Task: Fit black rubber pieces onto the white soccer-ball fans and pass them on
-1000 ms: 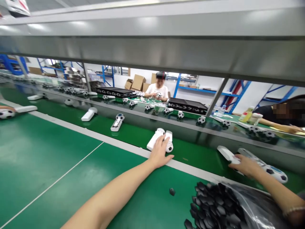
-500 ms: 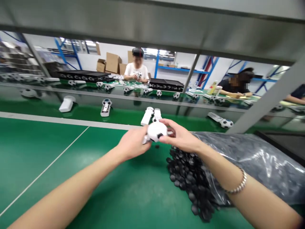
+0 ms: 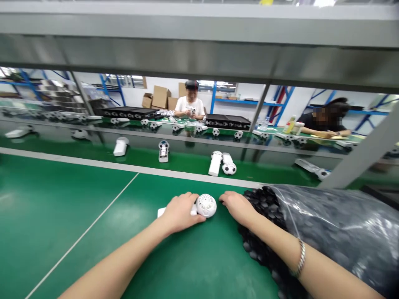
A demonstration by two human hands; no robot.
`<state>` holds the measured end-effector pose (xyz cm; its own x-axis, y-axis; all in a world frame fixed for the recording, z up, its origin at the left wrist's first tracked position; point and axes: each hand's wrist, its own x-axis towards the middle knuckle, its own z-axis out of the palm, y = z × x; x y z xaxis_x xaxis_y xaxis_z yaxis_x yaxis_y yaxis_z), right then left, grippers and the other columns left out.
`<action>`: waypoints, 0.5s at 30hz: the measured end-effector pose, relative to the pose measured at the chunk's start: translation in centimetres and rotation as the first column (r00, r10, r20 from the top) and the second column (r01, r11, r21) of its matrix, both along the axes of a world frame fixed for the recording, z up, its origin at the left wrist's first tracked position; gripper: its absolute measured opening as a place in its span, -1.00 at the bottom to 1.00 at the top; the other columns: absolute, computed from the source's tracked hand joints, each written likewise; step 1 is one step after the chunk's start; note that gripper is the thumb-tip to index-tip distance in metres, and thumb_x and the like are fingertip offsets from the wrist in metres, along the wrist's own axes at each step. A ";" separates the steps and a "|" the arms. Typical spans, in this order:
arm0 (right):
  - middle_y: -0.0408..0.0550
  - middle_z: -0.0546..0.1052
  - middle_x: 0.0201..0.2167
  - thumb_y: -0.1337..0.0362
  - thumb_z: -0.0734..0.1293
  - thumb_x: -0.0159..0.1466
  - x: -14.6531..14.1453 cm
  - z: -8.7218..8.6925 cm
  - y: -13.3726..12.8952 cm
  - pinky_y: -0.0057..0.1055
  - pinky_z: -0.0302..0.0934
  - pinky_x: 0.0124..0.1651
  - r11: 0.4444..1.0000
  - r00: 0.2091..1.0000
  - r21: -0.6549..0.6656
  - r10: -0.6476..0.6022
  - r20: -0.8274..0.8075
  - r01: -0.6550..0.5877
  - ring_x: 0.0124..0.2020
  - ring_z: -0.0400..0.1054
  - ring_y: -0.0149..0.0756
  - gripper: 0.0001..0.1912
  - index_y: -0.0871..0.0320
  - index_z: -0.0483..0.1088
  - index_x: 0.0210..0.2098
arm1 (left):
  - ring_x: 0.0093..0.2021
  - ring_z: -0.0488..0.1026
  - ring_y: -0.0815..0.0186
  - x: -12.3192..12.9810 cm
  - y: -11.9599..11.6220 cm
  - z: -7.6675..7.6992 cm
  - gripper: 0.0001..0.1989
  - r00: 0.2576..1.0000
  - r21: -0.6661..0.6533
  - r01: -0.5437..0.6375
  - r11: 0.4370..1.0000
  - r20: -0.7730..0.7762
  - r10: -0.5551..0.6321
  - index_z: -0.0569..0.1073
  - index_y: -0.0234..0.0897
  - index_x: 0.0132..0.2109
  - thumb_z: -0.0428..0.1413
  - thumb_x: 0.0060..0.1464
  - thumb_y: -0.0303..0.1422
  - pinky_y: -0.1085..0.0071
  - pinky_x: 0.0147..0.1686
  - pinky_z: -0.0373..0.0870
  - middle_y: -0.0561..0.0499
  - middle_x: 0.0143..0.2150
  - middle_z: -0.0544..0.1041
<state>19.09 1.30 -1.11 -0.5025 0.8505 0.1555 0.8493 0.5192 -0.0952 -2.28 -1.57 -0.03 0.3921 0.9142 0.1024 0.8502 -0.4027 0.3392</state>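
Observation:
My left hand (image 3: pixel 182 214) grips the handle of a white handheld fan (image 3: pixel 206 205). The fan lies on the green work surface, its round slotted grille facing up and the handle end showing left of my palm. Just right of the fan, apart from it, is my right hand (image 3: pixel 238 207), fingers curled down and drawn together at the table. Something dark shows at its fingertips, too small to name. Beside and under my right forearm spreads a heap of small black pieces (image 3: pixel 258 245), spilling from a clear plastic bag (image 3: pixel 336 220).
Beyond the pale table edge, a green conveyor belt (image 3: pixel 187 166) carries several white fans with football-patterned heads (image 3: pixel 229 168). A slanted grey post (image 3: pixel 358 145) stands at the right, and a metal shelf (image 3: pixel 168 54) hangs overhead. Two co-workers sit across the line with black trays (image 3: pixel 227 122).
The fan has come down onto the table and turned grille side up, still in my left hand. My right hand has let go of it and moved down right. The view has shifted.

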 end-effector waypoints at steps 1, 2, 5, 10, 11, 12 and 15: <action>0.00 0.44 -0.43 0.52 0.15 0.13 0.1 0.0 0.2 -0.33 0.20 -0.32 1.000 1.000 -0.004 0.015 -0.012 -0.015 -0.34 0.34 -0.20 -0.76 0.19 0.42 -0.38 | -0.15 0.38 0.07 0.0 0.0 -0.1 -0.48 1.000 0.005 0.000 1.000 0.020 -0.001 0.33 -0.15 -0.03 0.14 -0.18 -0.08 0.22 -0.18 0.27 -0.07 -0.14 0.43; -0.01 0.44 -0.42 0.52 0.15 0.13 0.2 0.0 0.4 -0.33 0.20 -0.31 0.999 0.999 -0.016 0.031 -0.031 -0.031 -0.33 0.34 -0.20 -0.75 0.18 0.42 -0.36 | -0.14 0.37 0.06 0.0 -0.1 -0.2 -0.47 0.999 0.014 -0.004 1.000 0.033 0.004 0.33 -0.16 -0.03 0.14 -0.19 -0.09 0.21 -0.18 0.27 -0.07 -0.14 0.43; -0.03 0.43 -0.41 0.52 0.13 0.12 0.6 -0.1 1.0 -0.33 0.21 -0.31 0.995 0.996 -0.069 0.065 -0.061 -0.069 -0.33 0.34 -0.22 -0.74 0.16 0.41 -0.36 | -0.16 0.38 0.05 0.3 -0.3 -0.4 -0.47 0.999 0.032 -0.017 0.999 0.037 0.016 0.34 -0.18 -0.05 0.16 -0.21 -0.08 0.19 -0.19 0.28 -0.08 -0.16 0.44; 0.02 0.42 -0.29 0.46 0.19 0.12 1.4 1.0 -0.1 -0.29 0.21 -0.22 0.993 0.995 -0.116 0.014 -0.100 -0.025 -0.25 0.34 -0.20 -0.76 0.18 0.38 -0.23 | -0.17 0.39 0.03 1.4 -0.7 -0.2 -0.46 1.000 0.024 0.009 1.000 0.014 -0.010 0.35 -0.18 -0.06 0.17 -0.23 -0.06 0.18 -0.21 0.30 -0.09 -0.18 0.45; 0.03 0.42 -0.26 0.43 0.21 0.14 1.5 1.5 -0.9 -0.30 0.21 -0.20 0.991 0.991 -0.134 0.001 -0.136 -0.019 -0.25 0.34 -0.22 -0.74 0.18 0.36 -0.18 | -0.17 0.39 0.03 1.5 -0.7 -0.1 -0.47 1.000 0.026 0.002 1.000 0.002 -0.003 0.35 -0.17 -0.06 0.16 -0.21 -0.06 0.18 -0.21 0.30 -0.09 -0.17 0.45; 0.02 0.42 -0.25 0.39 0.21 0.16 1.7 2.0 -1.9 -0.32 0.22 -0.19 0.987 0.985 -0.156 -0.007 -0.171 -0.020 -0.27 0.34 -0.25 -0.74 0.18 0.35 -0.15 | -0.17 0.40 0.03 1.5 -0.7 0.0 -0.48 1.000 0.029 -0.012 0.999 -0.011 0.013 0.35 -0.17 -0.06 0.14 -0.19 -0.06 0.19 -0.22 0.30 -0.09 -0.16 0.45; -0.05 0.42 -0.26 0.29 0.22 0.20 1.7 3.3 -6.0 -0.38 0.21 -0.15 0.969 0.965 -0.206 0.082 -0.251 -0.136 -0.26 0.33 -0.31 -0.80 0.11 0.36 -0.18 | -0.13 0.39 0.04 1.3 -0.5 0.0 -0.49 0.997 0.032 -0.072 0.997 -0.038 0.074 0.33 -0.17 -0.03 0.08 -0.12 -0.05 0.24 -0.21 0.29 -0.10 -0.11 0.44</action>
